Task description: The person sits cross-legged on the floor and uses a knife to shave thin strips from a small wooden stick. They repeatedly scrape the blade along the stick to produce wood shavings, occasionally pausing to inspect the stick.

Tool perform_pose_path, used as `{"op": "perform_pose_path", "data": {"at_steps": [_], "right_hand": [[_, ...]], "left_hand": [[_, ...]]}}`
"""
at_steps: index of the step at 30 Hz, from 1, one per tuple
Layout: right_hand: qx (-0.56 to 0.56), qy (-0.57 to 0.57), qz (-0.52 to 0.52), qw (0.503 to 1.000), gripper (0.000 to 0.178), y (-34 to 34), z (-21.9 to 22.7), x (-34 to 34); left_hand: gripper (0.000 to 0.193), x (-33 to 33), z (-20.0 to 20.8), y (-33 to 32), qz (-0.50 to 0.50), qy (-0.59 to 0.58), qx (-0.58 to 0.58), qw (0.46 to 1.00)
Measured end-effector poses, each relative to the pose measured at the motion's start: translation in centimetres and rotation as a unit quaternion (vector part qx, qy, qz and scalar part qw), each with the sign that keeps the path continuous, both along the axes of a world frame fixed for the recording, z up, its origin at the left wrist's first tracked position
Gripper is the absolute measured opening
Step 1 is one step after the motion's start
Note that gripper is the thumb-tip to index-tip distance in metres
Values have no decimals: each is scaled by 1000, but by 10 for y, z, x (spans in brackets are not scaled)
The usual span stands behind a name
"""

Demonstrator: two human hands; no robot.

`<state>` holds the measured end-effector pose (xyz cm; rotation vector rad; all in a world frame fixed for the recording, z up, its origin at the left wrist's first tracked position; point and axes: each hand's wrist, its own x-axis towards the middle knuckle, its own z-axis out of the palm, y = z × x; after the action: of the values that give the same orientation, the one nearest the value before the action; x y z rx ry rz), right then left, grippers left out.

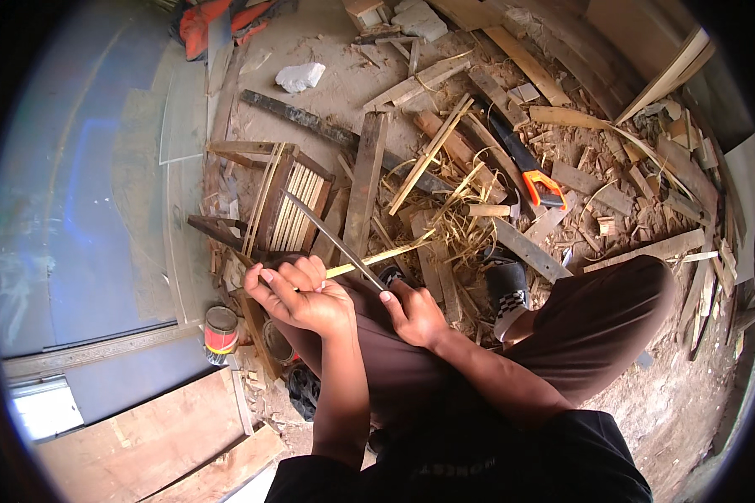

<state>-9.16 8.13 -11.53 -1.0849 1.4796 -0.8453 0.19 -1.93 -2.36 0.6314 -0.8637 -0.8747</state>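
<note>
My left hand point(306, 295), palm turned up with curled fingers, grips a thin pale strip of wood or bamboo point(383, 255) that points off to the right. In my right fist point(415, 312) is a knife with a long narrow blade point(334, 238); its handle is mostly hidden by the fingers. The blade slants up and left and crosses over the strip between my hands. Just beyond my left hand stands a small wooden frame with pale slats point(300, 205). A tangle of thin shavings point(471, 205) lies past my right hand.
A handsaw with an orange handle point(544, 189) rests among boards and offcuts at the right. An upright plank point(367, 180) is ahead. Paint can point(221, 329) stands at the left, near a large glassy blue-grey panel point(101, 184). Further off lies a white stone point(300, 77).
</note>
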Motion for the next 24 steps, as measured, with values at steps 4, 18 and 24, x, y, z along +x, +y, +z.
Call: {"op": "perform_pose_path", "data": {"at_steps": [4, 18, 24], "right_hand": [[44, 76, -91, 992, 63, 13, -104, -13], [-74, 52, -112, 990, 57, 6, -75, -1], [198, 102, -131, 966, 81, 13, -141, -23]], "left_hand": [[12, -16, 6, 3, -15, -14, 14, 1000], [11, -15, 5, 5, -20, -4, 8, 1000], [11, -17, 2, 8, -44, -9, -3, 999]]}}
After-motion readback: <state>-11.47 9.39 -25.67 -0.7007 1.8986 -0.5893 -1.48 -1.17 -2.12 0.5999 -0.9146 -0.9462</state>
